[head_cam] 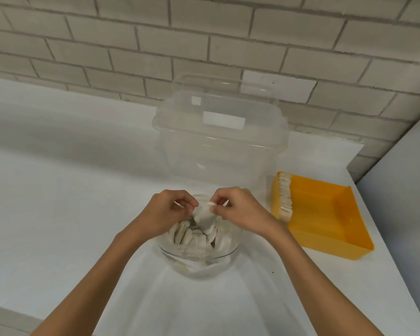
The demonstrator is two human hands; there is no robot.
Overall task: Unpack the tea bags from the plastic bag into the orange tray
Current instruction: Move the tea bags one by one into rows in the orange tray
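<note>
A white table (58, 190) carries a clear tub (218, 146) at the back and the tray (325, 214) to the right, with a row (284, 195) of tea bags standing against the tray's left wall. The bag (197, 263) sits nearest, open, holding a loose pile (187, 235). Above it the left hand (166, 212) and right hand (238, 207) meet, fingers curled, each pinching a top corner of one tea bag (205, 215). It looks light, soft and easily torn, so a gentle pinch at the upper edge should serve best.
</note>
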